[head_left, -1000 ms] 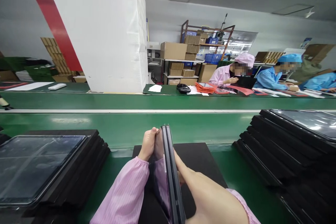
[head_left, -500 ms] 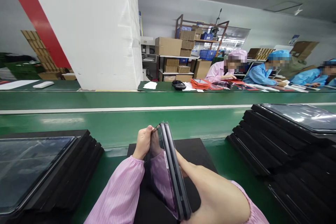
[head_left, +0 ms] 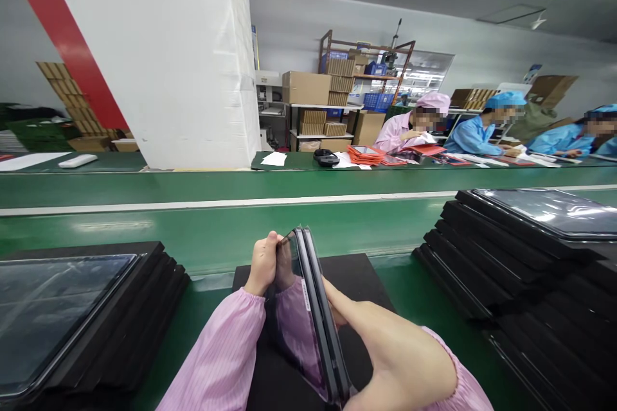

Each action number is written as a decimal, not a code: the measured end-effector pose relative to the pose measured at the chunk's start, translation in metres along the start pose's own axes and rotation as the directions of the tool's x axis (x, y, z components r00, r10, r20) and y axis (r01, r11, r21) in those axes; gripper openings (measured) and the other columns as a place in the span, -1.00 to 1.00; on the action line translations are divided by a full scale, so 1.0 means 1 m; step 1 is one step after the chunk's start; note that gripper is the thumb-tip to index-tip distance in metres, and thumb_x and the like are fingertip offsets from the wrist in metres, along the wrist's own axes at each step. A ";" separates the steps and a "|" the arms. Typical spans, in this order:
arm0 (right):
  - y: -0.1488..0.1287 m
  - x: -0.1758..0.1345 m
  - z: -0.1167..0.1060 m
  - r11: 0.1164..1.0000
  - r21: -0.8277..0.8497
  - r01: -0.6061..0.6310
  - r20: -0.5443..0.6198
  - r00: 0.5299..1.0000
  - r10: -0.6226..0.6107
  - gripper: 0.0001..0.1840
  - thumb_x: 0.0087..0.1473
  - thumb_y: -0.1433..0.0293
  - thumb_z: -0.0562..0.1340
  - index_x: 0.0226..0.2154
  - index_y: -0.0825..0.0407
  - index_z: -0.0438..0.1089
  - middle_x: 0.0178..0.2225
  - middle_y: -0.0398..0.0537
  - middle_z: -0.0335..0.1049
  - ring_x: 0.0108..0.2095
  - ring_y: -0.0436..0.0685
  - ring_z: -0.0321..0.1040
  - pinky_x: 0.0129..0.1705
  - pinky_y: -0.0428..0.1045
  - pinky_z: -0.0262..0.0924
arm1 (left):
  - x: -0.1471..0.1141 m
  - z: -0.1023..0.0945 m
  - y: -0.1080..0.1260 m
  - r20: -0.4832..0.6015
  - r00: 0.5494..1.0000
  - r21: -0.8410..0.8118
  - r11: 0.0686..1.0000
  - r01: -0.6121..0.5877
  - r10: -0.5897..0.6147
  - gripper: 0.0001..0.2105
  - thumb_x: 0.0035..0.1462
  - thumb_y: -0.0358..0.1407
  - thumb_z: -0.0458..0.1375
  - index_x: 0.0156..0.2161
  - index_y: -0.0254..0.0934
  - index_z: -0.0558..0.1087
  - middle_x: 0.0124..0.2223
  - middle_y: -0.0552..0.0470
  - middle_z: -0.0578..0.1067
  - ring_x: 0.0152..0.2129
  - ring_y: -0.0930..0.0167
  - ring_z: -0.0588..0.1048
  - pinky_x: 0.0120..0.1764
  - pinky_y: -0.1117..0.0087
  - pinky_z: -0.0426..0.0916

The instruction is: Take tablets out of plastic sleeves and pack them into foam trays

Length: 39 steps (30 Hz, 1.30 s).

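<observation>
Two black-framed flat screens (head_left: 299,327) stand on edge, face against back, over a black foam pad (head_left: 354,273). The left one has a glossy, reflective face and a small white label near its edge. My left hand (head_left: 263,263) is closed on the far edge of the pair, thumb on top. On the other side, my right hand (head_left: 380,340) lies against the right-hand screen and grips it near the close lower end; some of its fingers are hidden behind the screens. Both hands hold the pair together, tilted slightly.
To the left is a stack of black trays (head_left: 159,308) topped by a screen (head_left: 58,314). A taller stack of black trays (head_left: 486,270) with a screen (head_left: 544,209) rises at right. Beyond the green conveyor (head_left: 216,231), several co-workers sit at a bench.
The view has shifted slightly. My hands and the two screens keep almost the same pose. Across the conveyor, the co-worker in pink has raised a hand and something white.
</observation>
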State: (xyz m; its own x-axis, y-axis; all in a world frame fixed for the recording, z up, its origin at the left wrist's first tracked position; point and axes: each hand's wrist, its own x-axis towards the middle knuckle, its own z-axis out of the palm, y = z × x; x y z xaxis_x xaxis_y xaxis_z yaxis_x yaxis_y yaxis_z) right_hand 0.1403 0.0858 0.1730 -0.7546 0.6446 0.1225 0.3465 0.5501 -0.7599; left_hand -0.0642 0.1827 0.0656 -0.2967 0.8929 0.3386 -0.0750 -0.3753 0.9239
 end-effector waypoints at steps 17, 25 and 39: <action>0.009 -0.007 0.004 0.991 0.134 -0.029 0.093 0.996 0.016 0.24 -0.27 0.27 0.48 0.36 -0.04 -0.15 -0.24 -0.15 0.48 -0.24 0.15 0.43 -0.14 -0.06 0.26 | -0.004 0.001 0.006 0.041 0.998 -0.031 0.999 -0.045 0.046 -0.33 -0.07 0.33 0.07 -0.71 -0.30 0.32 -0.74 0.07 0.30 -0.79 0.50 0.20 -0.69 0.46 0.09; 0.004 -0.004 -0.001 0.986 0.168 0.002 0.098 0.995 -0.018 0.01 -0.15 0.24 0.42 0.29 0.03 0.02 -0.29 -0.11 0.44 -0.29 0.17 0.40 -0.16 -0.01 0.27 | -0.008 0.005 0.015 0.086 0.995 -0.045 0.998 -0.041 0.045 -0.33 -0.07 0.32 0.08 -0.74 -0.30 0.32 -0.76 0.06 0.31 -0.81 0.50 0.22 -0.70 0.46 0.11; 0.002 -0.010 0.000 0.980 0.199 0.013 0.050 0.999 -0.023 -0.12 -0.15 0.42 0.19 0.28 0.08 0.05 -0.30 -0.08 0.47 -0.27 0.17 0.42 -0.14 -0.01 0.30 | -0.008 0.004 0.012 0.060 0.998 -0.030 0.999 -0.033 0.035 -0.34 -0.09 0.33 0.09 -0.71 -0.30 0.35 -0.74 0.05 0.34 -0.79 0.48 0.25 -0.68 0.46 0.12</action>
State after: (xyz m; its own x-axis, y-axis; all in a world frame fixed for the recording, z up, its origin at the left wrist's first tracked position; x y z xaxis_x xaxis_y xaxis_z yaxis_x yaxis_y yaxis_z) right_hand 0.1483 0.0803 0.1704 -0.7891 0.6046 0.1082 0.2193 0.4418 -0.8699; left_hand -0.0593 0.1717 0.0748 -0.2414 0.8928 0.3804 -0.0933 -0.4116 0.9066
